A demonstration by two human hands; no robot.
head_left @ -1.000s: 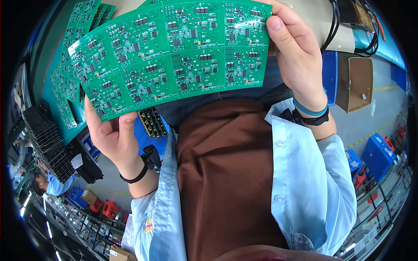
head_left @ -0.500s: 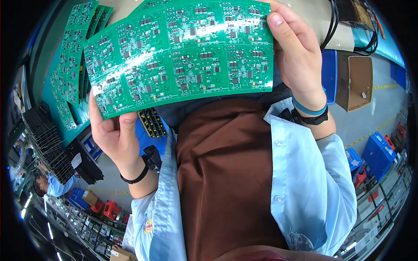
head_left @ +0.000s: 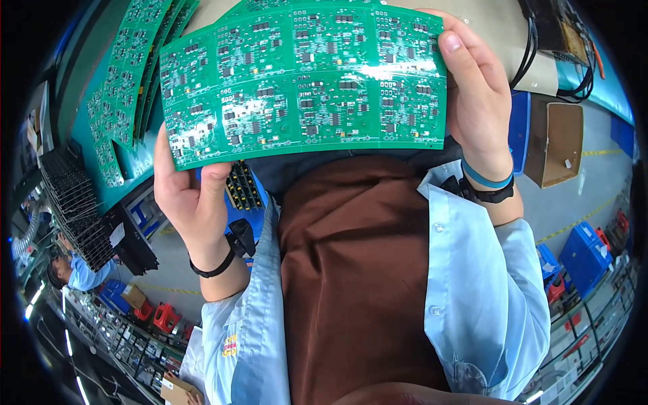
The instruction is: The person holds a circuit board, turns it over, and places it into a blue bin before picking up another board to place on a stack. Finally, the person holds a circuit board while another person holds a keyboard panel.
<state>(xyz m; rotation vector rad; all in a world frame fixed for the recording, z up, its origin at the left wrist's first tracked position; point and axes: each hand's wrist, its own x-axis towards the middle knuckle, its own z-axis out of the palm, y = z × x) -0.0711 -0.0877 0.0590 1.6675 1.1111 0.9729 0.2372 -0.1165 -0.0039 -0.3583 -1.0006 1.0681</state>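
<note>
Workpiece: one green, rectangular circuit-board panel point(head_left: 304, 81), held up between both hands in front of the torso, near the edge of the beige surface point(head_left: 509, 27). Component face toward the wearer.

Hands: both grasping the panel. Left hand point(head_left: 189, 199) at the lower left corner, fingers going behind, thumb by the bottom edge. Right hand point(head_left: 480, 94) at the upper right, thumb along the side edge, remaining fingers partly hidden behind. Grip at opposite ends presumably supports the long, thin sheet against sagging and leaves the populated face uncovered; the slight tilt seems to suit viewing.

Material: rigid-looking laminate, glossy; white glare at lower left and upper right. Two rows of four repeated circuits, with small black blocks, silvery solder points and a few yellowish parts. Outline looks bowed; cannot separate real flex from lens bending.

Surroundings: at left, similar green circuit boards point(head_left: 121, 81) overlap in a fanned group, possibly so that single boards lift off easily, over a smooth teal mat point(head_left: 138, 162). Nearer the wearer, a black, closely ribbed stack point(head_left: 74, 202); material uncertain. Below the panel, dark pieces dotted with yellow point(head_left: 244, 185). Right: matte brown cardboard box point(head_left: 563, 145), rectangular.
</note>
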